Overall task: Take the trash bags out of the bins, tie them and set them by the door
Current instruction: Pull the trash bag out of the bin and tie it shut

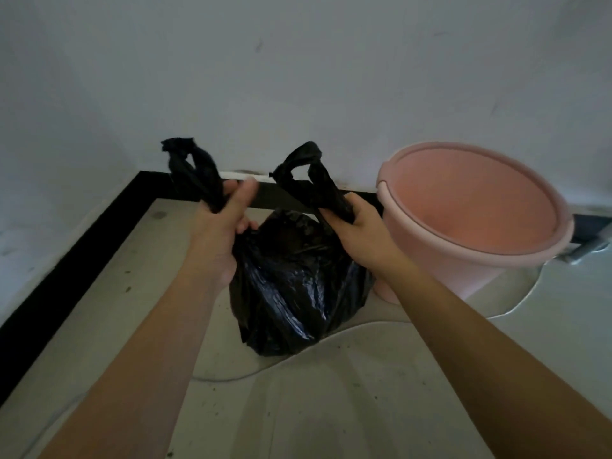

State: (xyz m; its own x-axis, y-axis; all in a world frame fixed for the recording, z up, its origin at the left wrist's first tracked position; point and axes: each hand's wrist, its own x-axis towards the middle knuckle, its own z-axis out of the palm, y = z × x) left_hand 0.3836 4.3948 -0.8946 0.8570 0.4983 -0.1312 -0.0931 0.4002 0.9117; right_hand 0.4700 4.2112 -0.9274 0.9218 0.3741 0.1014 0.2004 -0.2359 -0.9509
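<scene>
Black trash bag (291, 286) sits on floor (331, 409) beside empty pink bin (473, 213), left hand (228, 213) and right hand (357, 226) each clenched around one handle; thin film may tear, or a handle slip, if knotted hard.

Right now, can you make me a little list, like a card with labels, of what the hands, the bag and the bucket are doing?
left hand: gripping the left handle of the bag
right hand: gripping the right handle
black trash bag: full, out of the bin, on the floor, not tied yet
handles: held apart, sticking up
pink bin: to the right of the bag, no liner inside
wall: behind both
door: not in view
</scene>
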